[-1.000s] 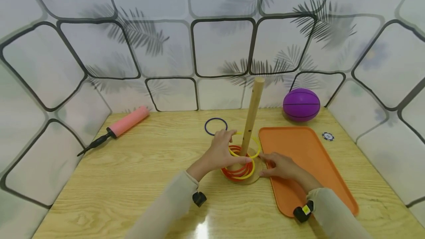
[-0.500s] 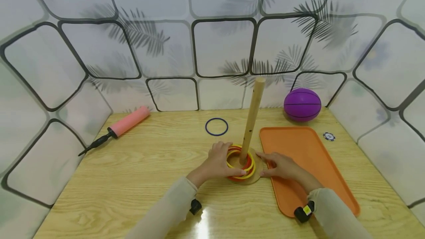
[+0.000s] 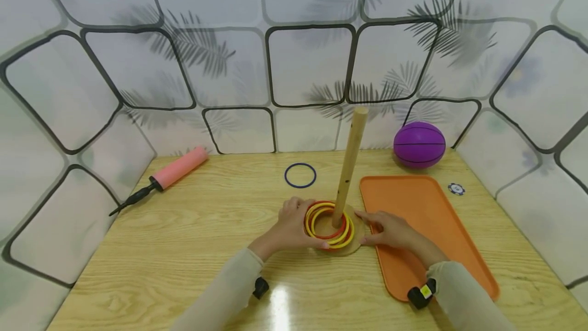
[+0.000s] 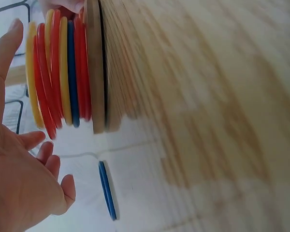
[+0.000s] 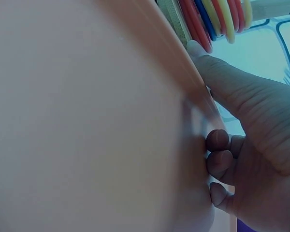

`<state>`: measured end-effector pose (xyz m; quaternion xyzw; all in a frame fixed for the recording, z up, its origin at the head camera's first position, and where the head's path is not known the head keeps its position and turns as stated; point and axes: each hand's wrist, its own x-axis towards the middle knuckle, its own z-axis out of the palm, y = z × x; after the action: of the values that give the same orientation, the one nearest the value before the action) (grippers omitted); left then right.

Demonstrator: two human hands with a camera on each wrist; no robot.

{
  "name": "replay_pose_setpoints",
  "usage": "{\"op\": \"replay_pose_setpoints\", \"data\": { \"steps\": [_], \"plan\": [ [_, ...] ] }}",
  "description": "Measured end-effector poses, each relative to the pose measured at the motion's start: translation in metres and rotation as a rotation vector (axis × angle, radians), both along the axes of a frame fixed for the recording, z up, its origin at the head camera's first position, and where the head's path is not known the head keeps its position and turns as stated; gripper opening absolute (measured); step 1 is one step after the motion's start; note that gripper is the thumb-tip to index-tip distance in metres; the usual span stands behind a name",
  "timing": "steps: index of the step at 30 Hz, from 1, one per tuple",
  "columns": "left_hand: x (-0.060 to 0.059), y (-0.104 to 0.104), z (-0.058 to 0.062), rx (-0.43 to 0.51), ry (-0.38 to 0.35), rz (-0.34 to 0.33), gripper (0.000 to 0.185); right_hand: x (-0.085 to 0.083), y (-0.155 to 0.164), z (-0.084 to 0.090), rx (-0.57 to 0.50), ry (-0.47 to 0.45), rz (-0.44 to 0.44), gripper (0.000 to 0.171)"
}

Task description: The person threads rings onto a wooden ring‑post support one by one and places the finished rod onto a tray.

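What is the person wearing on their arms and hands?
Both arms have long, pale beige sleeves. The left hand and right hand are bare, with no gloves or rings showing. A small black camera sits at each wrist; the right camera has a yellow mark, while the left camera looks plain black.

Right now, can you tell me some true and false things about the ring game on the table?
1. The blue ring lies on the table, off the peg. True.
2. The purple ball sits in the orange tray. False: it sits behind the tray, by the wall.
3. The wooden peg has rings stacked round its foot. True.
4. The left hand holds the pink pump. False: it is beside the rings.
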<state>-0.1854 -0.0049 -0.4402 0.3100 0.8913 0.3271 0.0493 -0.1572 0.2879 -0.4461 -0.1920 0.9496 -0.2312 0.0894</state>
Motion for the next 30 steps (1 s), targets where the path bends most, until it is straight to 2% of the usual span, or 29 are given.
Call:
{"op": "replay_pose_setpoints", "data": {
  "steps": [8, 15, 21, 26, 30],
  "plan": [
    [-0.004, -0.017, 0.001, -0.026, -0.047, 0.025, 0.104, -0.001, 0.002, -0.001, 0.003, 0.003, 0.007, 0.075],
    [-0.015, -0.032, -0.003, -0.047, -0.042, 0.065, 0.102, -0.001, 0.001, -0.002, -0.007, 0.0, 0.003, 0.075],
    [-0.032, -0.045, -0.001, -0.059, -0.058, 0.097, 0.095, -0.001, 0.002, -0.003, 0.0, 0.012, 0.005, 0.075],
    [-0.052, -0.054, -0.001, -0.071, -0.06, 0.129, 0.09, -0.001, 0.002, -0.003, 0.005, 0.016, 0.01, 0.074],
    [-0.07, -0.058, -0.002, -0.088, -0.034, 0.148, 0.091, -0.001, 0.001, -0.003, -0.002, 0.012, 0.008, 0.074]
  ]
}}
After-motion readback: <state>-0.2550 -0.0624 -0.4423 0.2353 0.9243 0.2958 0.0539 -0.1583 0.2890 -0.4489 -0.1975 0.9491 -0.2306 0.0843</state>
